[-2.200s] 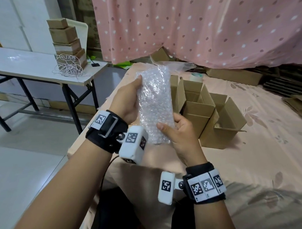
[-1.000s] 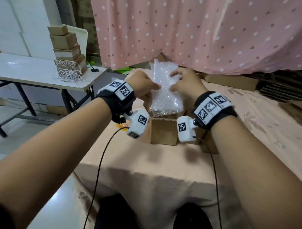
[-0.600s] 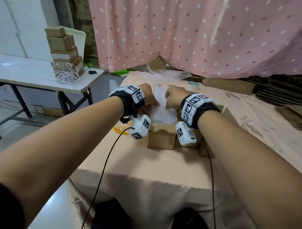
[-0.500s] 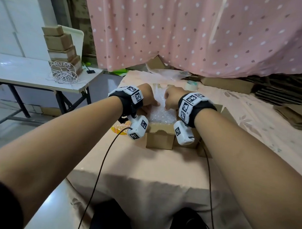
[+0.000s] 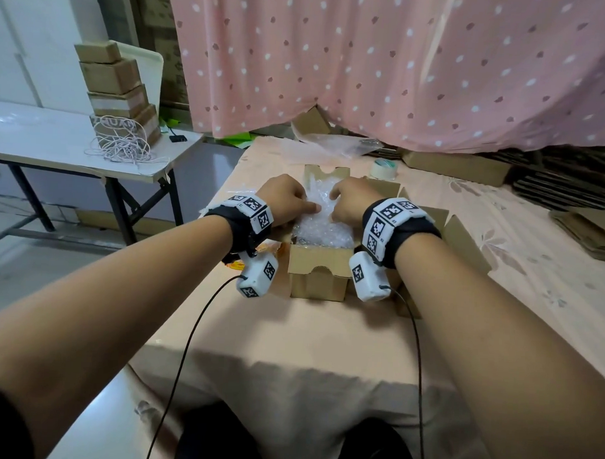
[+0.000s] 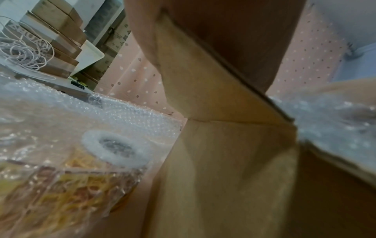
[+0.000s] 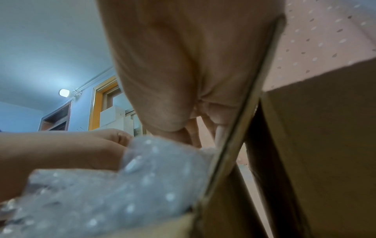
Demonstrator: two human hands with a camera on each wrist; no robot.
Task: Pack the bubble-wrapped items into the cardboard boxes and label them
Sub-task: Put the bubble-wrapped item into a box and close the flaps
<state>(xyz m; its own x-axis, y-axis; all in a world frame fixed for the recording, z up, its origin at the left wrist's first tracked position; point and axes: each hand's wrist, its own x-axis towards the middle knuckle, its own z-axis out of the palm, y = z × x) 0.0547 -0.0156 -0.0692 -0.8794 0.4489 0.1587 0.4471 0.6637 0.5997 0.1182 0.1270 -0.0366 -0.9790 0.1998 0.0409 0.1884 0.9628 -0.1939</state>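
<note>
A bubble-wrapped item sits in an open cardboard box on the pink-covered table, its top still above the rim. My left hand holds its left side, thumb lying on the wrap. My right hand holds its right side with fingers curled down onto it. In the right wrist view the bubble-wrapped item fills the bottom left, with my right hand's fingers on it beside the box flap. The left wrist view shows the box wall and the wrap past it.
More open boxes stand just right of this one. A tape roll and loose bubble wrap lie behind. A clear bag of yellow bands lies left of the box. Stacked boxes and string sit on a white side table.
Both hands carried the bubble-wrapped item from in front of me out over the box and lowered it in. In the last half second they pushed it slightly deeper.
</note>
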